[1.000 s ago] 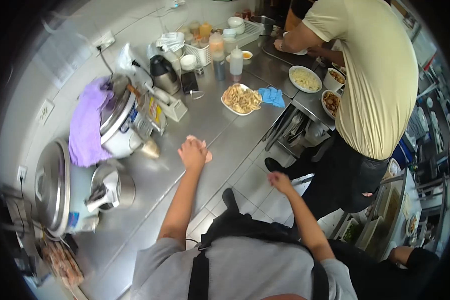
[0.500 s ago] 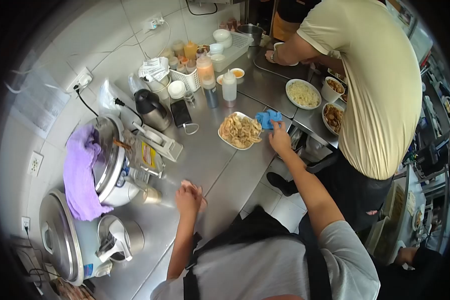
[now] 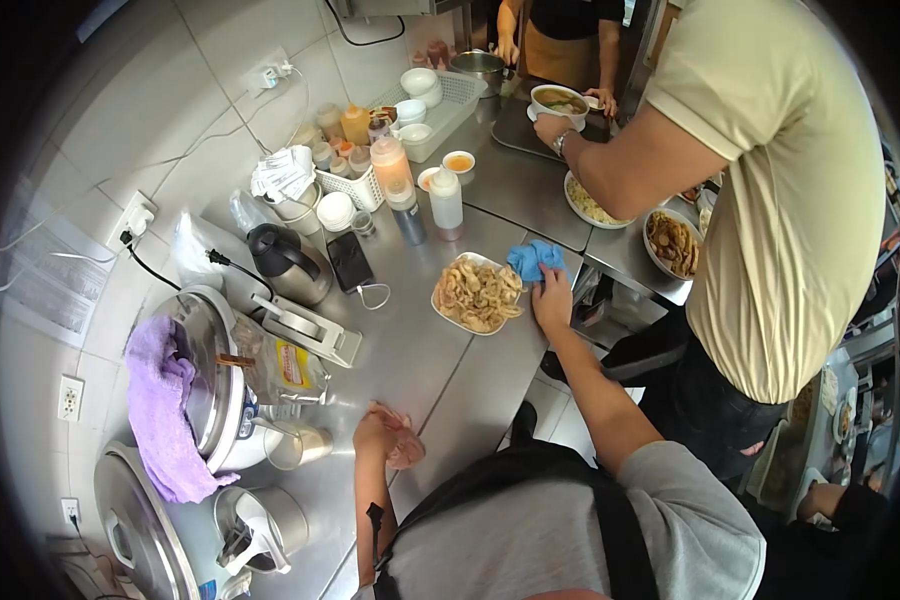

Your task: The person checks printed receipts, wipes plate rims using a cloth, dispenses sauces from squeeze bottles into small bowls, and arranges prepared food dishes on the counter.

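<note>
My right hand point(image 3: 552, 296) is closed on the edge of a blue cloth point(image 3: 536, 260), which lies crumpled on the steel counter. Just left of the cloth is a white plate point(image 3: 444, 312) heaped with pale fried food point(image 3: 478, 290). Nearer my body, my left hand point(image 3: 375, 432) rests closed on a pinkish crumpled cloth point(image 3: 404, 447) on the counter point(image 3: 420, 370). Behind the plate stand squeeze bottles point(image 3: 447, 200), and a black phone point(image 3: 349, 262) with a white cable lies to their left.
A co-worker in a yellow shirt point(image 3: 760, 240) stands close on the right, near a bowl of soup point(image 3: 558, 102) and bowls of food point(image 3: 673, 243). Along the left are a thermos point(image 3: 288, 263), a cooker with a purple towel point(image 3: 162, 410) and a metal container point(image 3: 282, 520).
My right hand has gone from over the floor to the blue cloth and closed on it. My left hand stays at the pinkish cloth. The camera view has shifted, and a soup bowl now shows.
</note>
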